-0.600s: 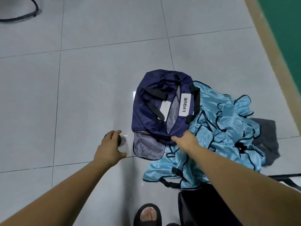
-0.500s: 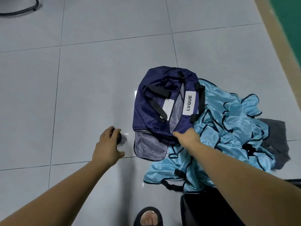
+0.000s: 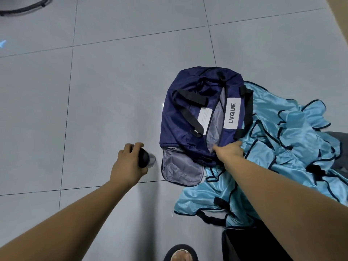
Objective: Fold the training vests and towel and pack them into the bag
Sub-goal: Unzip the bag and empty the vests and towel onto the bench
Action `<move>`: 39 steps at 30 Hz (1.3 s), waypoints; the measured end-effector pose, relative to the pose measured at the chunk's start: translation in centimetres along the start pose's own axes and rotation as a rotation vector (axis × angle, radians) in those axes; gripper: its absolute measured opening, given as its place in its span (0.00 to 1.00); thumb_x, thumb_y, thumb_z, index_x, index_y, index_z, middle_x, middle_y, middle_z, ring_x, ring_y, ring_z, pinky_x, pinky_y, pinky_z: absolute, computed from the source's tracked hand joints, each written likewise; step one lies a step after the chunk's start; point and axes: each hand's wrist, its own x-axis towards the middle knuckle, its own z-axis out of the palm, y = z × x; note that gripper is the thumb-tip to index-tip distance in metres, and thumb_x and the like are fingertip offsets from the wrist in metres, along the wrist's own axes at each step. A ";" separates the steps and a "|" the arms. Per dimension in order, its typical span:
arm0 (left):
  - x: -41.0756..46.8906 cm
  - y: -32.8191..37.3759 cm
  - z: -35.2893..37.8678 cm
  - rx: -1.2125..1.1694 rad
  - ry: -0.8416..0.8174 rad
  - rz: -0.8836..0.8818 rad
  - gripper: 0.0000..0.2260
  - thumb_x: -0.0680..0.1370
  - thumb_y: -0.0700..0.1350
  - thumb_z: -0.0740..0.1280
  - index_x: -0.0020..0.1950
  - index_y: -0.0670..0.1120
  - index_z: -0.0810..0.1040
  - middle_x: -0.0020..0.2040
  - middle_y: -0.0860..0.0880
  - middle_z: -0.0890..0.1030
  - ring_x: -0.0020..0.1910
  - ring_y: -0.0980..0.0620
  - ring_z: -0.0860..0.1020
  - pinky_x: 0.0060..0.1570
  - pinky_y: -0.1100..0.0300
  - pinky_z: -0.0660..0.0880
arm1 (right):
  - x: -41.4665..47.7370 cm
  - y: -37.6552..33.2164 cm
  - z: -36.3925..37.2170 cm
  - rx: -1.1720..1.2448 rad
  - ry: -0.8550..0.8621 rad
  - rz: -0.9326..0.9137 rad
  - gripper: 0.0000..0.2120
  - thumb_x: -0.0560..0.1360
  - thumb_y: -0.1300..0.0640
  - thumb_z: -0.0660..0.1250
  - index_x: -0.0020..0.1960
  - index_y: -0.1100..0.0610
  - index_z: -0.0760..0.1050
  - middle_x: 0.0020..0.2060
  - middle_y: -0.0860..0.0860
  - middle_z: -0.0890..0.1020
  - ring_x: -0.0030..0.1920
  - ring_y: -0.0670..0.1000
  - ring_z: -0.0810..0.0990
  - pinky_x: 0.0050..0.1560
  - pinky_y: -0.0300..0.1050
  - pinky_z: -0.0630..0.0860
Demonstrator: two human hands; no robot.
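Head view: the right hand (image 3: 228,151) lies on the near rim of the bag (image 3: 180,117), knuckles toward the camera. Its fingertips are hidden behind them, so whether it pinches the fabric or only rests there cannot be told. The left hand (image 3: 130,162) is curled round a small bottle (image 3: 146,158) with a dark cap and clear body, just left of the bag; the hand covers much of it.

The navy bag lies slumped, its grey lining showing through the open top and at an open end flap. The blue vests (image 3: 282,147) are a crumpled heap touching the bag's right side and running under the right forearm; how many there are cannot be made out. The dark grey towel (image 3: 339,140) shows only as a sliver past the vests, cut off by the right edge.

At the bottom edge a foot (image 3: 181,255) in a dark sandal is cropped, and beside it a black shape (image 3: 244,245) is too dark to identify.

Everything lies on a floor (image 3: 94,91) of large glossy grey tiles. A black cable (image 3: 24,8) curves across the top left corner, partly out of frame.
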 end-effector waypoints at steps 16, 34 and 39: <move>-6.4 6.8 -11.9 -0.076 0.002 0.106 0.37 0.69 0.51 0.78 0.74 0.58 0.67 0.69 0.53 0.70 0.63 0.47 0.72 0.45 0.49 0.80 | -12.3 -5.8 -14.3 0.405 -0.086 -0.274 0.14 0.71 0.67 0.70 0.42 0.55 0.66 0.42 0.56 0.78 0.38 0.55 0.72 0.36 0.46 0.70; -20.5 22.3 -46.9 -0.162 -0.055 0.316 0.49 0.63 0.63 0.82 0.78 0.58 0.61 0.70 0.53 0.72 0.67 0.46 0.70 0.54 0.50 0.77 | -43.0 -10.3 -52.7 0.694 -0.151 -0.280 0.15 0.68 0.72 0.68 0.47 0.55 0.77 0.36 0.54 0.81 0.31 0.53 0.77 0.26 0.40 0.72; -25.4 29.8 -55.1 -0.185 -0.090 0.457 0.51 0.58 0.68 0.75 0.78 0.57 0.62 0.70 0.53 0.72 0.67 0.46 0.70 0.57 0.48 0.77 | -51.7 -5.9 -63.4 0.729 -0.033 -0.322 0.14 0.66 0.68 0.69 0.51 0.59 0.79 0.31 0.53 0.79 0.28 0.53 0.74 0.30 0.45 0.69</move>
